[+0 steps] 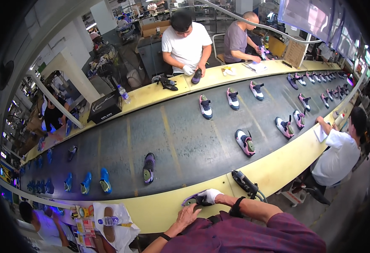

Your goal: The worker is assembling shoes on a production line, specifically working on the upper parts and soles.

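A dark purple shoe with a green insole lies at the near edge of the yellow ledge, directly before me. My right hand, in a white glove, grips one end of this shoe. My bare left hand is closed on its near side, with the fingertips at the shoe opening. Parts of the shoe are covered by both hands. To the right on the ledge rests a black handheld tool with hoses or cables. Another dark purple shoe stands on the conveyor belt beyond my hands.
White-and-pink shoes stand along the belt at right, blue shoes at left. Across it, a person in white handles a dark shoe. Another worker sits at right. A plastic bottle lies on white material at lower left.
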{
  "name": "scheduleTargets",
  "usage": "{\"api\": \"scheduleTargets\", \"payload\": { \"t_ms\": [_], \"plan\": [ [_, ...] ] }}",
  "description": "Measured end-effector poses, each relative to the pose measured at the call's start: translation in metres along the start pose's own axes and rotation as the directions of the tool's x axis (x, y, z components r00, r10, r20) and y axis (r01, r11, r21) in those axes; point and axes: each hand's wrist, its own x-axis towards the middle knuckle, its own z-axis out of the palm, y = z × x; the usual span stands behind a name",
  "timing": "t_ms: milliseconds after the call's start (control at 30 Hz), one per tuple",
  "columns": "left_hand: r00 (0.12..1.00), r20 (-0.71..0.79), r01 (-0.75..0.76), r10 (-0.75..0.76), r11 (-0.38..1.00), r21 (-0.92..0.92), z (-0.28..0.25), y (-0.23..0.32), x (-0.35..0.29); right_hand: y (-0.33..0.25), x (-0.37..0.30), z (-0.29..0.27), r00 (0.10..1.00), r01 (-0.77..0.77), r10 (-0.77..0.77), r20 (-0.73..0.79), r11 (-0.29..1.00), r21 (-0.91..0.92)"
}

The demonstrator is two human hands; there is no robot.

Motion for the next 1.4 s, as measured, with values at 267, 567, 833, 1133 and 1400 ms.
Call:
{"api": "scheduleTargets", "payload": {
  "t_ms": [267,567,833,1133,1400],
  "plan": [
    [0.981,0.040,-0.194,0.190,0.966,0.172,0.025,-0.014,-0.001,-0.003,-0.007,-0.033,0.975,-0.035,-0.006,0.224,0.984,0.176],
    [0.949,0.152,-0.301,0.275,0.935,0.190,0.020,-0.016,0.006,-0.001,-0.021,0.003,0.999,0.009,-0.007,-0.038,0.999,0.048],
    [0.911,0.210,-0.397,0.355,0.893,0.211,0.024,-0.021,0.010,-0.019,-0.022,-0.001,0.997,0.021,-0.036,-0.070,0.977,-0.210],
    [0.930,0.143,-0.362,0.337,0.908,0.213,-0.020,-0.012,0.052,-0.023,-0.015,0.012,0.984,0.067,-0.110,-0.141,0.957,-0.281],
    [0.842,-0.132,-0.519,0.523,0.852,0.065,0.030,-0.068,0.068,-0.025,-0.011,0.019,0.996,0.022,-0.045,-0.077,0.960,-0.278]
  ]
}}
